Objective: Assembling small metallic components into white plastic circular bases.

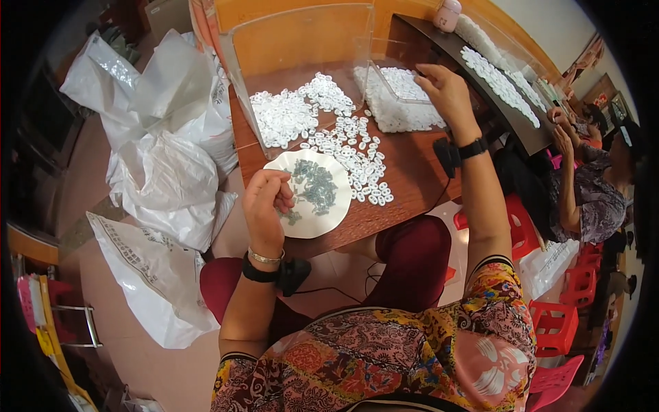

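White, small ring-like pieces [360, 161] lie loose across the reddish-brown worktop [403, 165], spreading from the mouth of a clear bin [298, 41] toward the near edge. Inside that bin sits a bigger white heap [281, 118], and farther right another white pile [395, 117] lies beside and partly behind a clear tray's walls. Small grey-green pieces [317, 185] are scattered on a cream plate [316, 225] with a wavy rim, at the worktop's near left corner. Over the plate's left side is the left hand [266, 194], its fingers curled in toward the thumb; its grip looks narrow, but whether a piece is pinched there I cannot tell. The right hand [443, 93] is raised in front of the far-right pile, thumb and forefinger pointing left with little space between them; that grip also looks narrow, and I cannot tell whether it holds anything. As for progress, the work seems to be in midcourse: many white pieces remain loose and the plate has plenty of grey-green ones left. No finished piece can be made out with certainty, so how much is done stays unclear.
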`<state>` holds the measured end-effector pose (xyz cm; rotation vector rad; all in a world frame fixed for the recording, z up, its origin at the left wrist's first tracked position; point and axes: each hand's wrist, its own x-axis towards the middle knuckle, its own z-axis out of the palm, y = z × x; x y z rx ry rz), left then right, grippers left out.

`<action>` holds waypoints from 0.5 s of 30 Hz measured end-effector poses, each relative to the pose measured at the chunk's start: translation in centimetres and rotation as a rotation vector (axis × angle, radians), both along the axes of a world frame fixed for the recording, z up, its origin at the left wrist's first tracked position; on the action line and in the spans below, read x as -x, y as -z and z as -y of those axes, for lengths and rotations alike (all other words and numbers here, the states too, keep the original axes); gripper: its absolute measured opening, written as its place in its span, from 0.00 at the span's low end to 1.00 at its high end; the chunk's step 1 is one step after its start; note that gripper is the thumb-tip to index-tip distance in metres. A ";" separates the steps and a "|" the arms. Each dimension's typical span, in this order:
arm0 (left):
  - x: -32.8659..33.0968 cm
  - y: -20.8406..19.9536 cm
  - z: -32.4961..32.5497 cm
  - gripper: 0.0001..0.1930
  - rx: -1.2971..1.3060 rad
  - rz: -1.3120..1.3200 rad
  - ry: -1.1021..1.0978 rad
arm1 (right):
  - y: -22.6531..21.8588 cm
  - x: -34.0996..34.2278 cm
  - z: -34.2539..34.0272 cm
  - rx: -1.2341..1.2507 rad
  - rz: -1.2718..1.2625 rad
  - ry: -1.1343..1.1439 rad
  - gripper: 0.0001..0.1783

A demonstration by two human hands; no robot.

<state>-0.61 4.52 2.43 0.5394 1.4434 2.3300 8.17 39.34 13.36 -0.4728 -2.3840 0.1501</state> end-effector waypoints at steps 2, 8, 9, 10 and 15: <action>0.3 0.2 0.1 0.12 0.035 -0.057 0.028 | -0.2 -2.1 -0.8 0.111 -0.036 -0.035 0.14; 0.3 -0.6 0.3 0.10 -0.030 0.012 0.001 | -7.1 -13.1 3.9 0.180 -0.025 -0.015 0.12; 0.5 -0.6 0.9 0.10 -0.027 -0.002 -0.022 | -8.7 -14.6 7.3 0.204 -0.013 0.059 0.12; 0.5 -0.8 0.2 0.10 -0.053 0.008 0.010 | -10.9 -17.5 10.0 0.101 0.029 0.132 0.11; 0.8 -1.2 1.1 0.10 -0.046 -0.011 -0.015 | -10.1 -21.1 14.8 0.448 0.203 -0.880 0.15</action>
